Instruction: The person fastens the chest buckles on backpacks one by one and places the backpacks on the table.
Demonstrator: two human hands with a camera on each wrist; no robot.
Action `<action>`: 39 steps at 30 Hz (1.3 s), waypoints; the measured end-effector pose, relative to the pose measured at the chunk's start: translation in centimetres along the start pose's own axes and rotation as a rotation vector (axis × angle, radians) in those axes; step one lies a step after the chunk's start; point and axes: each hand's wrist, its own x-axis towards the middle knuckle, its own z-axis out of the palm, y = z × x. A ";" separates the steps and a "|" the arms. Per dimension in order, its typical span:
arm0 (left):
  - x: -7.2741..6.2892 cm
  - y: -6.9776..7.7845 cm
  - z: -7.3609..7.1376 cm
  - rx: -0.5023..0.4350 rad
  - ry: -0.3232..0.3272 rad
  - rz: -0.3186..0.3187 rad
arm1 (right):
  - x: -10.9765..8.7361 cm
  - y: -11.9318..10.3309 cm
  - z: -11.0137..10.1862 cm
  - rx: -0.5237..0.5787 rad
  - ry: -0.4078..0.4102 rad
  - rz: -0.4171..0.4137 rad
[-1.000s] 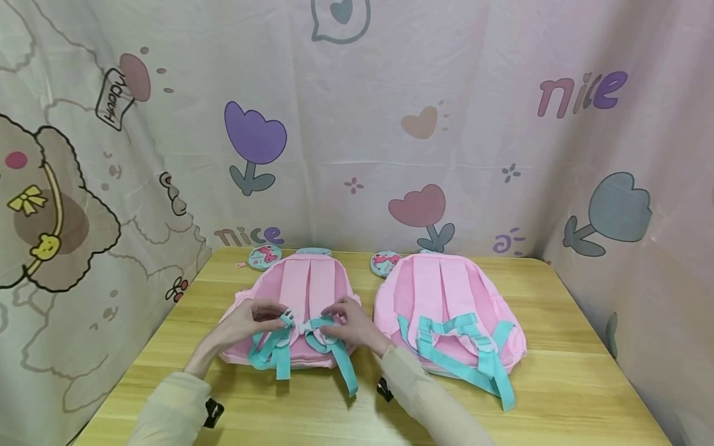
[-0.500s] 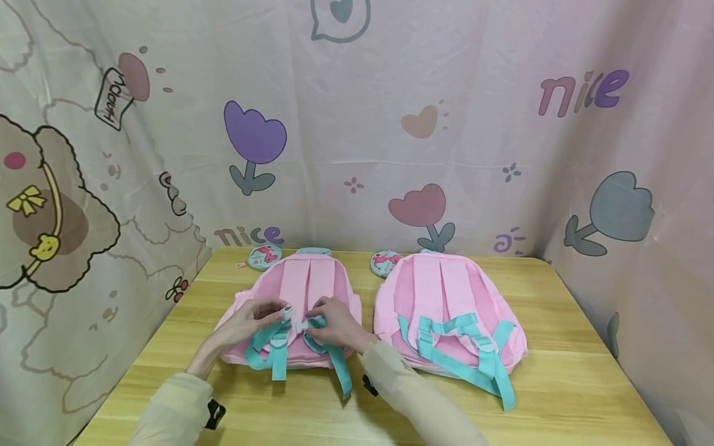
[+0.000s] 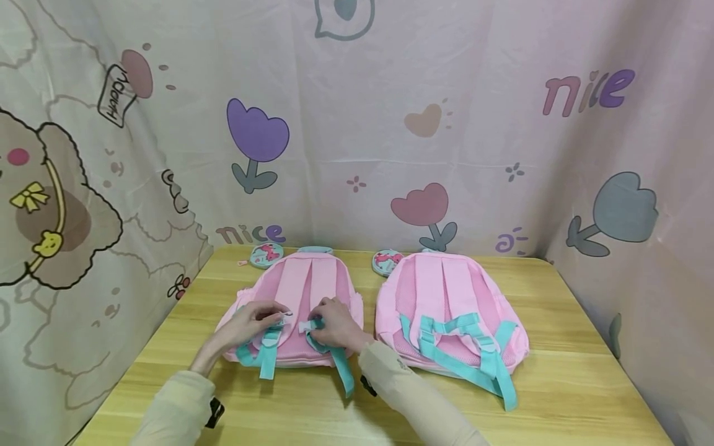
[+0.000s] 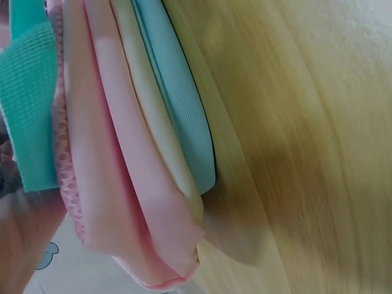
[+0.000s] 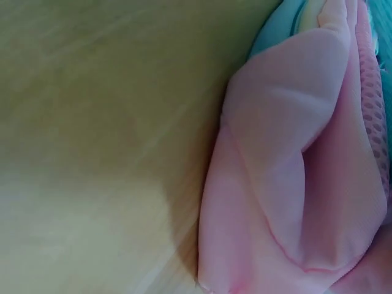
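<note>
A pink backpack point(image 3: 294, 282) lies with its shoulder straps up at left on the wooden table. My left hand point(image 3: 248, 323) pinches a pale buckle half point(image 3: 286, 316) on its left teal strap point(image 3: 268, 362). Across from it, my right hand point(image 3: 337, 325) pinches the right teal webbing strap point(image 3: 342, 371) close behind the other buckle half point(image 3: 305, 326). The two buckle halves are apart, with a small gap over the shoulder straps. In the left wrist view the backpack's side point(image 4: 116, 135) shows beside the hand; the right wrist view shows a side pocket point(image 5: 275, 116). Neither wrist view shows the buckle.
A second pink backpack point(image 3: 443, 285) lies at right, its teal straps point(image 3: 463, 368) joined across the front. Round printed pouches point(image 3: 266, 254) sit behind both bags. A patterned curtain point(image 3: 346, 142) hangs behind the wooden table point(image 3: 563, 347).
The right hand has moved slightly left along its strap. The left hand's buckle half has tilted, and the left strap tail has swung left. The buckle halves stand farther apart than half a second ago.
</note>
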 end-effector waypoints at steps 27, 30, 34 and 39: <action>1.0 1.1 0.6 -0.023 -0.102 -0.055 | -0.5 0.9 0.2 0.252 0.112 -0.007; 1.1 1.1 0.6 -0.033 -0.120 -0.051 | -0.5 1.0 0.3 0.250 0.128 -0.032; 1.3 1.1 0.8 -0.027 -0.137 -0.045 | -0.6 1.1 0.3 0.262 0.137 -0.085; 1.4 1.1 1.0 0.000 -0.139 0.002 | -0.7 1.5 0.1 0.300 0.082 -0.102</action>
